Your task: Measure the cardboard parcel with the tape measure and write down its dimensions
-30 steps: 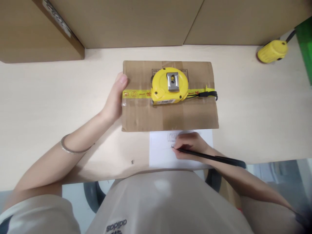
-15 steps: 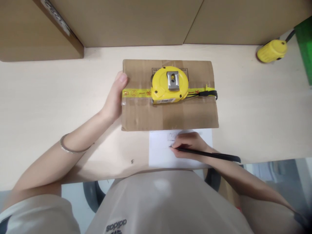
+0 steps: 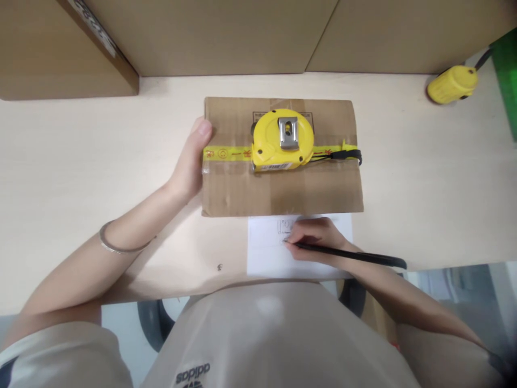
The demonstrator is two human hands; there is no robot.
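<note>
A small taped cardboard box (image 3: 283,188) lies on the pale desk (image 3: 81,151). On top of it rests a yellow tape measure (image 3: 281,141) with a metal clip and a black wrist strap. My left hand (image 3: 189,161) presses against the box's left side, thumb on the top edge, fingers hidden behind the side. My right hand (image 3: 317,240) pinches a black pen (image 3: 351,256) whose tip touches a white sheet of paper (image 3: 266,253) just in front of the box. Small pencilled marks show on the paper.
Large cardboard boxes (image 3: 226,37) stand along the back of the desk, one at the far left (image 3: 60,59). A yellow cylindrical tool (image 3: 452,84) lies at the back right beside a green object (image 3: 507,70). The desk's front edge runs just behind my chest.
The pen tip has made small movements on the paper, left then slightly back to the right. The left hand, box and tape measure have stayed put.
</note>
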